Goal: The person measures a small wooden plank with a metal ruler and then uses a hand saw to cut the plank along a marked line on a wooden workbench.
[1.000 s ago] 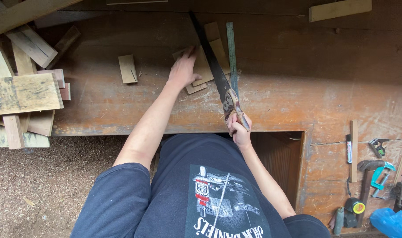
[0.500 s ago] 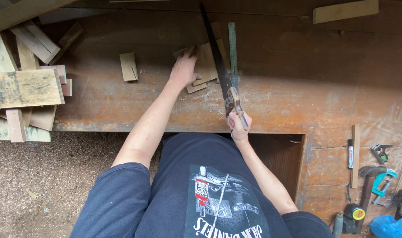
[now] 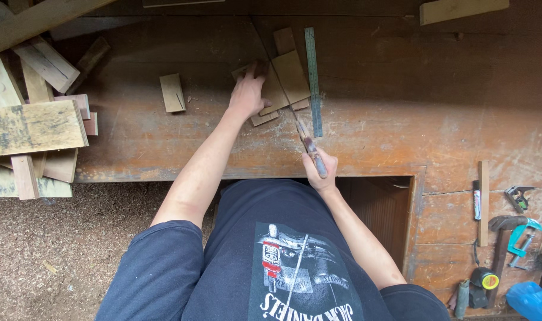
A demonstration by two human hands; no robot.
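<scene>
L hand (image 3: 247, 95) lies flat w/ fingers spread, pressing a board (image 3: 281, 83) onto the worktop (image 3: 401, 125). R hand (image 3: 319, 169) is fisted around the saw (image 3: 303, 139) handle at the worktop's front edge, blade angled up-left across the board. Steel ruler (image 3: 313, 80) lies just right of the board; a small block (image 3: 173, 93) sits apart to the left.

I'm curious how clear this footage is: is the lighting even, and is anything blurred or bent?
Head view: soft, even daylight, no glare; the workbench is darker at the far top edge; the saw blade is motion-blurred beside the left hand; the right hand looks sharp; wide-angle edges bend slightly.
</scene>
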